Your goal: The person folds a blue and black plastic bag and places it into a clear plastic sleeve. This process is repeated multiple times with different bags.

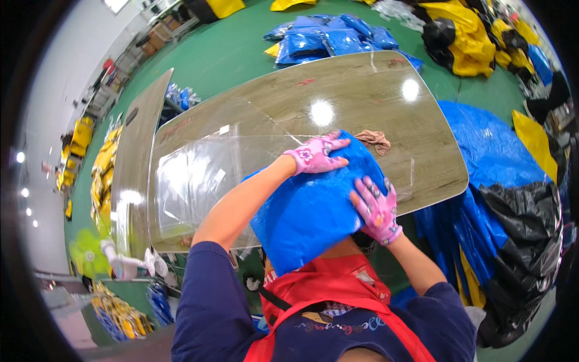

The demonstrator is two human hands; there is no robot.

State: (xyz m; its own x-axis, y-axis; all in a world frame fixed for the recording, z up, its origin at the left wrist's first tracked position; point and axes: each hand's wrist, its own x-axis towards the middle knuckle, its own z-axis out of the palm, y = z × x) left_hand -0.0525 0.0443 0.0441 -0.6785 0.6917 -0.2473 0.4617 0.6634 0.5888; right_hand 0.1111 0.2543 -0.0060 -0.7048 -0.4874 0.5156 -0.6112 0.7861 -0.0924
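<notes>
A folded blue plastic sheet (307,211) lies across the table's near edge and hangs down toward my red apron. Resting on its upper part is my left hand (318,154), in a pink patterned glove, with the fingers stretched out toward the right. On the sheet's right side is my right hand (377,211), in a matching glove, fingers spread and lying on the plastic; its thumb is hard to make out. Clear plastic bags (199,175) are spread on the table to the left of the sheet. Just beyond it sits a crumpled brownish-pink cloth (374,141).
The wood-patterned table (362,84) has a second table (129,163) at its left. Packed blue bundles (332,39) lie on the green floor beyond. Blue and black sheeting (500,157) is heaped at the right. A green fan (90,253) stands at the lower left.
</notes>
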